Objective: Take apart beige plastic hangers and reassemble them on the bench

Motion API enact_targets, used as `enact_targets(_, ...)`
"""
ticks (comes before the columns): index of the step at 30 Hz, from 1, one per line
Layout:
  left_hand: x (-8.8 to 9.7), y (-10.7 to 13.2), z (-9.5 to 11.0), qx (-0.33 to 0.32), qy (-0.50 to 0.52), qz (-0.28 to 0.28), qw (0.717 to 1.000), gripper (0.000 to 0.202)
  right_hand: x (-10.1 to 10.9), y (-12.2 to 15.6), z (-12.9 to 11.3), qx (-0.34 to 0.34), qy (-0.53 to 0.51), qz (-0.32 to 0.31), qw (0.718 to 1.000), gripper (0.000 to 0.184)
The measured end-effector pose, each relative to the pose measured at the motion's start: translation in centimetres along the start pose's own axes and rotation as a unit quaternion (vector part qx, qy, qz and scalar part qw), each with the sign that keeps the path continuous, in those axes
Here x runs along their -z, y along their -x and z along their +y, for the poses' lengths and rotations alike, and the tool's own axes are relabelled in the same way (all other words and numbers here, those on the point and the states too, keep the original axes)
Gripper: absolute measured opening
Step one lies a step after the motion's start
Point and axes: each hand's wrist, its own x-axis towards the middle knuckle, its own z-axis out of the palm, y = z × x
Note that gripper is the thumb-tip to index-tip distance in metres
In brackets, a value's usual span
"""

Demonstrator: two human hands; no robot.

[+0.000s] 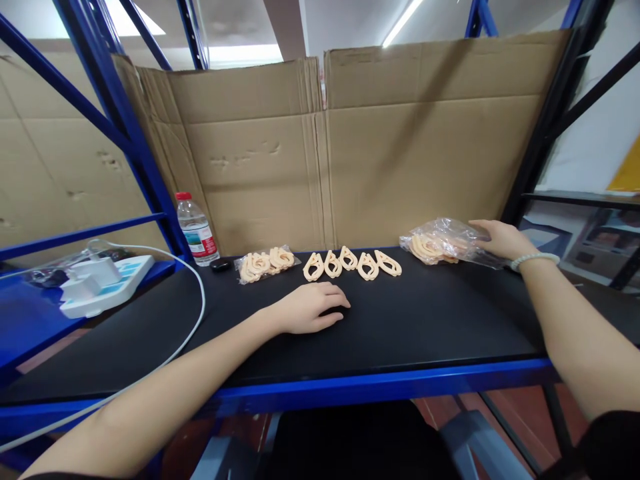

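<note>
My left hand (317, 308) rests on the black mat with its fingers apart and nothing in it. Just beyond it, several beige teardrop-shaped pieces (367, 266) with cut-out centres lie in a loose row. To the right, my right hand (500, 239), with a beaded bracelet at the wrist, grips the loose end of a clear plastic bag (463, 240). More beige pieces (427, 248) are bunched at that bag's left side. Left of the row lies a second clear bag (265, 264) filled with similar pieces. Part of my right hand's grip is hidden.
A water bottle (197, 230) with a red cap stands at the back left beside a small black object (221, 265). A white power strip (110, 287) and its cable (203, 300) are at far left. Cardboard panels (425, 147) close off the back.
</note>
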Motion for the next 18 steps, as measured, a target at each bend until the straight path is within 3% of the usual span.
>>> enact_targets(4,0.9,0.3,-0.6,0.045,-0.041,-0.005,0.998,0.028,1.3,0.0,-1.8,-0.075,0.037,-0.039,0.996,0.027)
enact_targets(6,1.5,0.4,-0.9,0.068,-0.066,0.013,0.995,0.028,2.4,-0.2,-3.1,-0.096,0.043,0.004,0.994,0.025)
enact_targets(10,2.2,0.4,-0.9,0.116,-0.109,0.083,0.984,0.028,4.0,-0.3,-7.3,-0.027,-0.040,0.114,0.992,0.020)
enact_targets(12,2.2,0.2,-0.3,0.138,-0.103,0.166,0.971,0.026,4.2,0.4,-10.6,0.016,-0.101,0.144,0.984,0.020)
enact_targets(14,2.0,0.0,0.8,0.137,-0.077,0.289,0.944,0.023,4.2,1.8,-14.5,0.071,-0.154,0.130,0.977,0.022)
enact_targets(16,1.8,-0.2,2.1,0.107,-0.060,0.404,0.907,0.018,4.1,3.8,-18.5,0.151,-0.175,0.071,0.970,0.023)
enact_targets(18,1.5,-0.2,3.4,0.043,-0.078,0.471,0.878,0.013,4.2,5.9,-22.0,0.225,-0.092,-0.004,0.970,0.023)
